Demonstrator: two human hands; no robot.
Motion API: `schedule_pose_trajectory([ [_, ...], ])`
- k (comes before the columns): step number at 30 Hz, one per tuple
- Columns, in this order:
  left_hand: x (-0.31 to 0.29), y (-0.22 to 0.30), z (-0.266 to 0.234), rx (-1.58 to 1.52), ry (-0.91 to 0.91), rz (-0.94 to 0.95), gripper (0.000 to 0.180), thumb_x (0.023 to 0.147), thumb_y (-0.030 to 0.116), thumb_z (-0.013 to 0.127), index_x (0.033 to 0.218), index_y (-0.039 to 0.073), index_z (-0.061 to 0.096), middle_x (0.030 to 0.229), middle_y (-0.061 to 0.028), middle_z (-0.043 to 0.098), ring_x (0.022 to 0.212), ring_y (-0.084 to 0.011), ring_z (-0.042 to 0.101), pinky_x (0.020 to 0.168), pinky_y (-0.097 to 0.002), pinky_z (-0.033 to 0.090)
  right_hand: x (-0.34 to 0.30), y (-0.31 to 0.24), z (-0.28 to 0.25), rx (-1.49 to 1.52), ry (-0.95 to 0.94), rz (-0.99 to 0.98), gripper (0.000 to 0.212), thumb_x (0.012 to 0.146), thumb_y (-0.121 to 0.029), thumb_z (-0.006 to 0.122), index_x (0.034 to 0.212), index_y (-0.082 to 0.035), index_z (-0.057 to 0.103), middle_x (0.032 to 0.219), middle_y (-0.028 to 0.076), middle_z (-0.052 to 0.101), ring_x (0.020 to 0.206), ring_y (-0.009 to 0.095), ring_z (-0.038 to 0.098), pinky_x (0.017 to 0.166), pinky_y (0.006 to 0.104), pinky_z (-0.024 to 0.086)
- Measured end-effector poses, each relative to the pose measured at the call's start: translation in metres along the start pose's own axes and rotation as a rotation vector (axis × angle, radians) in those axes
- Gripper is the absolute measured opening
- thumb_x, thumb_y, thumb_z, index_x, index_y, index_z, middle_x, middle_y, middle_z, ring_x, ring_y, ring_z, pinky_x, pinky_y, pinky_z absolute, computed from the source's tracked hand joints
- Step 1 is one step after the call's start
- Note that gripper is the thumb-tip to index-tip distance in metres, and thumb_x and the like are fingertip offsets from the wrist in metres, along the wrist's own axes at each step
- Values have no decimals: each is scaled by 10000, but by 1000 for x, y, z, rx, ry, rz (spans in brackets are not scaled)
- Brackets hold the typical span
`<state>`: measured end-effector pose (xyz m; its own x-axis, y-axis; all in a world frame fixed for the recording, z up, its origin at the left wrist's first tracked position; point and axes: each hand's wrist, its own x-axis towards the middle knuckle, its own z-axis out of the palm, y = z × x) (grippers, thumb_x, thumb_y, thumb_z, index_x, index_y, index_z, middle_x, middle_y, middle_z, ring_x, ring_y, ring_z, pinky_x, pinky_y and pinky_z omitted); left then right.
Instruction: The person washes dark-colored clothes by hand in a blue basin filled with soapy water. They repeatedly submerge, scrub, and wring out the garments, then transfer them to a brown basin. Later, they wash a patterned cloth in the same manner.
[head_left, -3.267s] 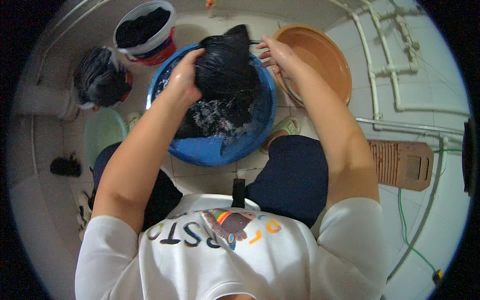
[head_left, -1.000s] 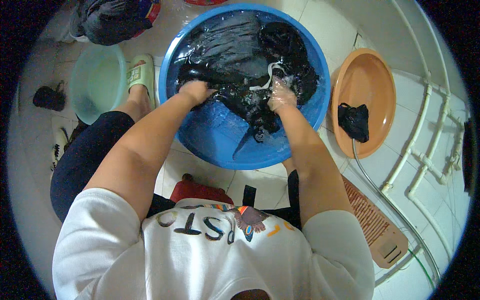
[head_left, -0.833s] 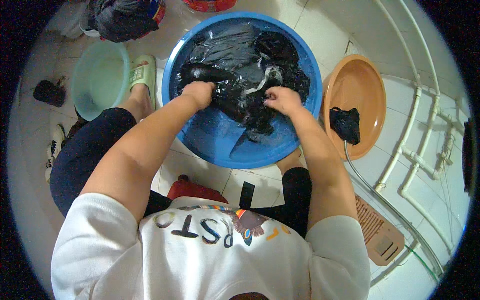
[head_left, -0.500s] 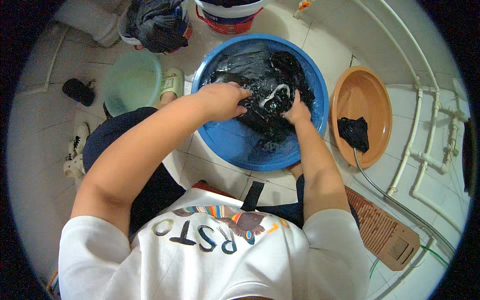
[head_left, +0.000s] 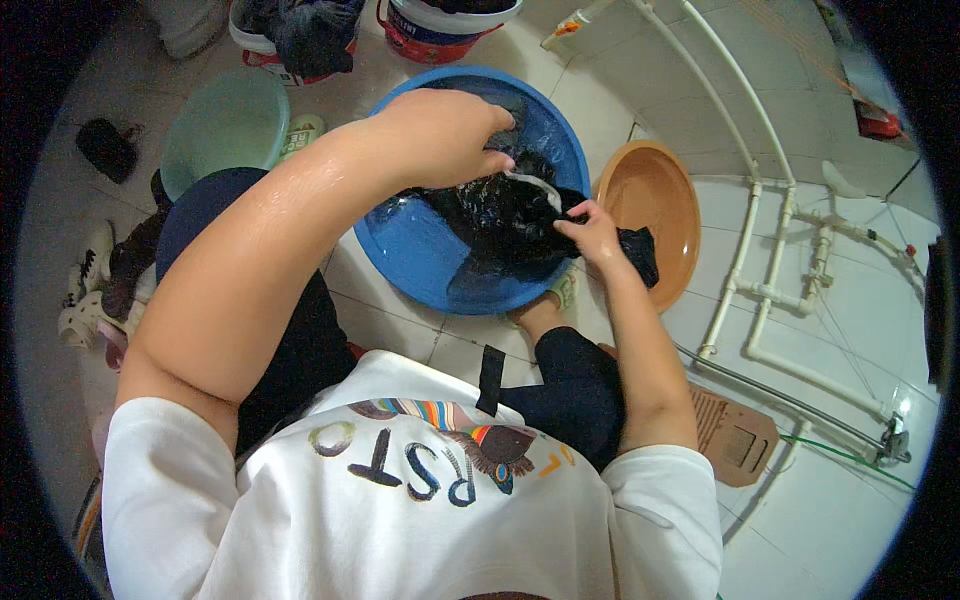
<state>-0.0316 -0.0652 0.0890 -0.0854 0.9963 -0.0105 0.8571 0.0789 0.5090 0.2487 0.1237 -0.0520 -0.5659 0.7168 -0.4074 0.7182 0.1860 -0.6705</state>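
A large blue basin (head_left: 405,275) holds water and a soaked black garment (head_left: 500,225) with a white strip along part of it. My left hand (head_left: 450,135) hovers over the far left of the basin, thumb and forefinger apart. Its other fingers are partly hidden behind it, and nothing shows in its grasp. At the basin's right side my right hand (head_left: 593,237) pinches an edge of the black garment between thumb and fingers, lifting it near the rim. Water hides the garment's lower folds.
Right of the blue basin stands an orange basin (head_left: 655,185) with a black cloth (head_left: 640,257) in it. A brown washboard (head_left: 745,437) lies by my right arm. At left is a pale green basin (head_left: 215,135). Two buckets (head_left: 445,38) stand beyond. White pipes (head_left: 745,245) line the right wall.
The view has shifted. My left hand has moved farther across the basin. My right hand has come up out of the bundle and now grips the garment's edge near the right rim.
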Motion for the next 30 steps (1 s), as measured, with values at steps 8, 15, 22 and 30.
schedule_pose_trajectory([
  [8,1,-5,-5,6,-85,-27,394,759,331,572,1062,82,541,948,-140,585,886,-317,558,748,-409,455,-25,-114,-50,-256,337,-138,264,661,-252,705,682,-25,573,673,79,590,610,142,518,575,275,421],
  [15,13,-2,10,-111,-196,-156,386,769,348,570,989,31,572,983,-159,584,939,-302,554,796,-389,443,-53,-163,-35,239,387,-340,192,715,-77,683,658,-60,501,626,-29,492,575,40,422,511,190,344],
  [22,36,-15,46,-589,-34,-376,996,557,470,737,1271,-44,269,1193,-287,417,1117,-345,436,926,-359,356,-81,-197,-68,576,416,-575,172,720,10,634,723,-73,484,643,-24,475,579,52,422,539,185,329],
  [30,43,0,47,-806,-161,-330,440,577,198,729,948,4,596,878,-118,610,803,-223,559,764,-314,416,-71,-170,-74,628,252,-373,275,756,32,547,1001,-56,459,758,36,522,616,83,474,546,184,377],
])
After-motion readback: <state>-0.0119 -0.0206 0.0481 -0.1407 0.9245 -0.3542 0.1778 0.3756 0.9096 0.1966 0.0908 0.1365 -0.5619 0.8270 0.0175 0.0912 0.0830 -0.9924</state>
